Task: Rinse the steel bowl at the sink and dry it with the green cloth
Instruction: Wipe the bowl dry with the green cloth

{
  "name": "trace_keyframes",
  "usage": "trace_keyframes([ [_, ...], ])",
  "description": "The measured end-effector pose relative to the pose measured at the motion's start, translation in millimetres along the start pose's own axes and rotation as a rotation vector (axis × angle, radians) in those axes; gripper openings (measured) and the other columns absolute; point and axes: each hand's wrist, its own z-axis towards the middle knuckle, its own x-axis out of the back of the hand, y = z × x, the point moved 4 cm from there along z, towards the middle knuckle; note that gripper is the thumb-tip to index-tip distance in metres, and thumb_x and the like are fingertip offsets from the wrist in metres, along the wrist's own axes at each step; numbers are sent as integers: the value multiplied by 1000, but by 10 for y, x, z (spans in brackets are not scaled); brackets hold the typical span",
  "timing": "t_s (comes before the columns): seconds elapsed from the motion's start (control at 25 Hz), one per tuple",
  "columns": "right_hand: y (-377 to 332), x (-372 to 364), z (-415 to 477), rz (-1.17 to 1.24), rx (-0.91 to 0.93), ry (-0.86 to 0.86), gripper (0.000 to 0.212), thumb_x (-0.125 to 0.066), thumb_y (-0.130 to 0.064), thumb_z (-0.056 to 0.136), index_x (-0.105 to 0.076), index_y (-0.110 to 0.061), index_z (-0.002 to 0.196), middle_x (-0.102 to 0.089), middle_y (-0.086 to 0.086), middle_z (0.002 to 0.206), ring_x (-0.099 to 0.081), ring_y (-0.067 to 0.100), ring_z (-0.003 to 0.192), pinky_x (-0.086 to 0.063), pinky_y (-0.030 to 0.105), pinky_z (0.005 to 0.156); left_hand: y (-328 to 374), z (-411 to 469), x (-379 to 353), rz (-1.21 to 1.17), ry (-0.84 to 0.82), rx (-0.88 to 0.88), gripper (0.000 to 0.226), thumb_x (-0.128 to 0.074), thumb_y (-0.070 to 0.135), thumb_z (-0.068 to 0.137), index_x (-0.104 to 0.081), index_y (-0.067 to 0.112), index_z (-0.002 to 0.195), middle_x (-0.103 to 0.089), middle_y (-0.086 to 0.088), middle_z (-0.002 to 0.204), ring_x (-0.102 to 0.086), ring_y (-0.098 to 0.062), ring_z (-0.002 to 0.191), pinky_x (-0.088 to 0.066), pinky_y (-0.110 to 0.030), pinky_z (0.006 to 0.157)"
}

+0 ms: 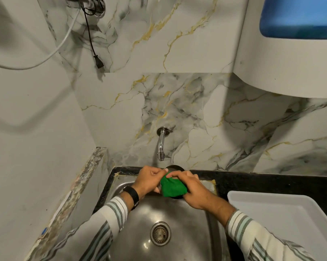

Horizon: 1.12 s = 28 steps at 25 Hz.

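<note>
Over the back of the steel sink [179,217], my left hand [149,180] grips the rim of the steel bowl [175,168]. Only the bowl's upper edge shows above my fingers; the rest is hidden. My right hand [191,190] presses the green cloth [171,187] against the bowl, and the bunched cloth covers most of it. The chrome tap [161,146] juts from the marble wall just above the bowl, and no water runs from it.
A white plastic tray [283,219] lies on the black counter [262,182] to the right of the sink. The drain [160,233] sits in the basin's middle. A white dispenser [290,46] hangs at top right. Cables [91,40] dangle at top left.
</note>
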Motion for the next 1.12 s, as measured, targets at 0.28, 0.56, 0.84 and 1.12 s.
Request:
trace_keyframes([
  [0.28, -154, 262, 91, -834, 504, 115, 42, -70, -42, 92, -62, -32, 132, -75, -12, 125, -59, 19, 115, -47, 38, 90, 96, -91, -132, 300, 33, -223, 63, -60, 43, 105, -65, -9, 68, -54, -14, 55, -48, -15, 56, -38, -30, 55],
  [0.56, -101, -6, 35, 152, 130, 179, 41, -74, -20, 94, -73, -30, 133, -67, -5, 118, -61, 6, 115, -49, 29, 104, 213, -33, -16, 257, 36, -247, 64, -61, 45, 105, -69, -7, 69, -51, -7, 57, -46, -17, 56, -39, -30, 58],
  [0.84, -380, 147, -11, -952, 440, 102, 35, -55, -27, 96, -66, -21, 128, -76, -2, 117, -62, 25, 102, -51, 41, 81, 206, -77, -95, 447, 54, -340, 45, -58, 39, 107, -79, 3, 89, -77, -17, 73, -70, -30, 64, -57, -40, 63],
  [1.12, -286, -134, -117, -274, -387, 154, 31, -52, -26, 84, -58, -18, 113, -73, 11, 100, -71, 36, 93, -50, 40, 70, 455, -143, -173, 652, 163, -418, 43, -56, 39, 107, -64, 8, 78, -70, -8, 73, -65, -25, 64, -50, -36, 60],
])
